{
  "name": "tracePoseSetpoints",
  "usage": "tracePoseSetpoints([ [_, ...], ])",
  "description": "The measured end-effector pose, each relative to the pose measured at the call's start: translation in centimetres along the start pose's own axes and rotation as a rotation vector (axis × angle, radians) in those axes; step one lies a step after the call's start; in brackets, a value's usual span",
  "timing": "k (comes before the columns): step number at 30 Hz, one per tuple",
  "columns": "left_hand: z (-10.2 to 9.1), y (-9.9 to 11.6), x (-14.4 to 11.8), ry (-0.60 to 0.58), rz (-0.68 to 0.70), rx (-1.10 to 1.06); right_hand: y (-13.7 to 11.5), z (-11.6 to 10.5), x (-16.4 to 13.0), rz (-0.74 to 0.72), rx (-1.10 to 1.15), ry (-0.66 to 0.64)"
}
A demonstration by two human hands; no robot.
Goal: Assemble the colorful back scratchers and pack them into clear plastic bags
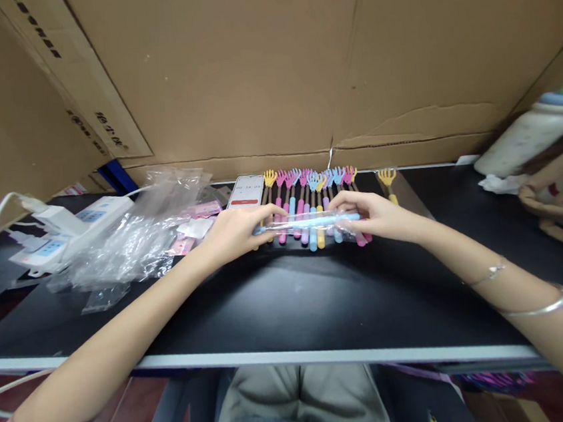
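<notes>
One blue stick (317,221) in clear plastic (307,216) is held over the scratcher row (313,181) by left hand (238,233) and right hand (383,216) — each grip pinched around an end — seemingly mid-bagging, likely needing that plastic smoothed next.

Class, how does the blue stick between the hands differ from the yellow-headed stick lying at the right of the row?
The blue stick is held in the left hand and right hand; the yellow-headed stick lies on the table.
The blue stick runs sideways across the view, while the yellow-headed stick points toward the cardboard.
Both are slender.
</notes>
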State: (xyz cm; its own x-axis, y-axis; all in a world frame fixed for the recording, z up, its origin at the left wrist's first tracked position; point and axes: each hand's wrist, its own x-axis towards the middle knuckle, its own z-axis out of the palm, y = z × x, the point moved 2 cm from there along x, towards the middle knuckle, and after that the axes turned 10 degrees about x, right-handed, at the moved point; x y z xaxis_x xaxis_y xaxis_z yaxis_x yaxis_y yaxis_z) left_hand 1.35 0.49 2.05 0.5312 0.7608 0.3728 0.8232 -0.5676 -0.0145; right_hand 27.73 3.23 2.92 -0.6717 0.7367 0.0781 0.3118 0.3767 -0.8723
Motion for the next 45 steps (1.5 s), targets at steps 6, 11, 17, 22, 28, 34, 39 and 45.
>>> tracePoseSetpoints([
  [6, -0.6, -0.1, 0.0, -0.035, -0.024, -0.102, -0.2, -1.4, -0.3, 0.076, 0.145, 0.007],
  [11, -0.5, -0.2, 0.0, -0.026, -0.027, -0.079, -0.2, -1.9, -0.5, 0.123, 0.223, -0.008],
  [17, -0.1, -0.5, 0.0, -0.078, 0.02, -0.05, 0.0, -1.9, -0.8, 0.109, 0.355, -0.089],
  [22, 0.0, -0.4, 0.0, -0.107, 0.032, -0.052, 0.3, -1.6, -0.8, 0.125, 0.294, -0.135],
  [28, 0.3, -0.4, -0.1, -0.091, 0.053, -0.037, 0.8, -0.8, -0.4, 0.119, 0.26, -0.194],
  [34, 0.2, 0.3, -0.1, -0.114, 0.051, -0.034, 0.9, 0.1, -0.1, 0.107, 0.291, -0.189],
  [39, 0.2, 0.6, -0.2, -0.104, 0.068, -0.035, 1.0, 0.4, 0.0, 0.115, 0.251, -0.175],
  [45, 0.3, 0.6, -0.3, -0.074, 0.085, -0.031, 1.0, 0.7, 0.0, 0.083, 0.199, -0.199],
])
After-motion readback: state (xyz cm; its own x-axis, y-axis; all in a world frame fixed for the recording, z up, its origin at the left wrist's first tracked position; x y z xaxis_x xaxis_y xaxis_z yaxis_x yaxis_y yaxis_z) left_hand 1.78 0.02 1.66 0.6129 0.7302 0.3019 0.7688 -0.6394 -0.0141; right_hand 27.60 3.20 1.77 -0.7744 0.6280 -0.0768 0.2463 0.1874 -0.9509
